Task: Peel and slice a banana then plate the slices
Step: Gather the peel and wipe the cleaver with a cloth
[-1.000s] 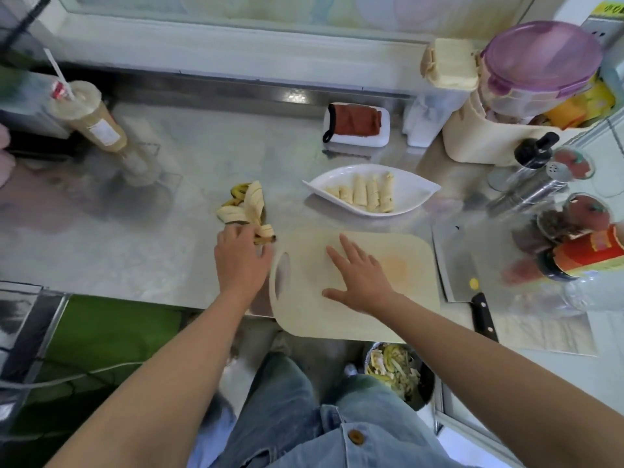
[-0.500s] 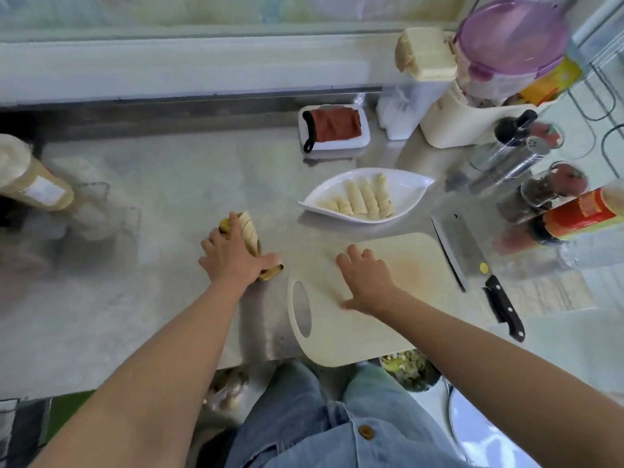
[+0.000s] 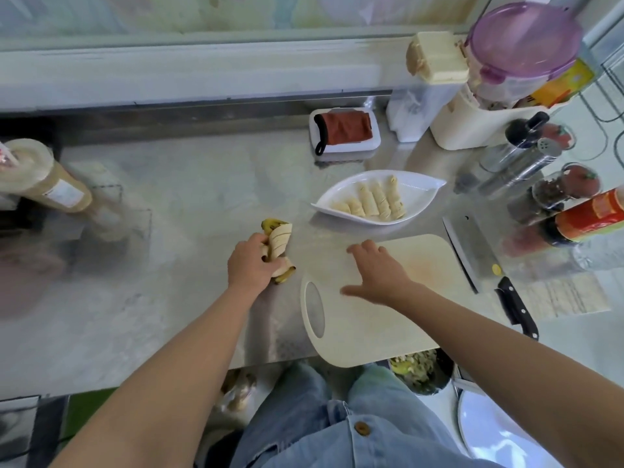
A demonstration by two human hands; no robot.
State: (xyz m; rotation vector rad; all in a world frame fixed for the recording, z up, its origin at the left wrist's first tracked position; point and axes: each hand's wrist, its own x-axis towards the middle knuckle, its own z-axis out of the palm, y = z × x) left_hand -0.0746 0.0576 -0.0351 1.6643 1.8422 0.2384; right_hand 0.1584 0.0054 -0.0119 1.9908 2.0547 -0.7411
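My left hand (image 3: 250, 265) grips a bundle of banana peel (image 3: 278, 244) on the steel counter, just left of the cutting board. Flat on the pale cutting board (image 3: 378, 319) lies my right hand (image 3: 378, 275), fingers spread. Several rows of banana slices (image 3: 374, 201) sit on a white leaf-shaped plate (image 3: 422, 194) behind the board. A cleaver (image 3: 472, 251) with a black handle lies on the counter right of the board.
Jars, bottles and a shaker (image 3: 553, 197) crowd the right side. A white dish holding a red cloth (image 3: 344, 133) sits at the back. A drink cup (image 3: 44, 177) lies at far left. Below the counter edge is a bin of scraps (image 3: 418, 369).
My left hand has closed round the banana peel and gathered it up. My right hand has stayed flat on the board. The view has tilted downward.
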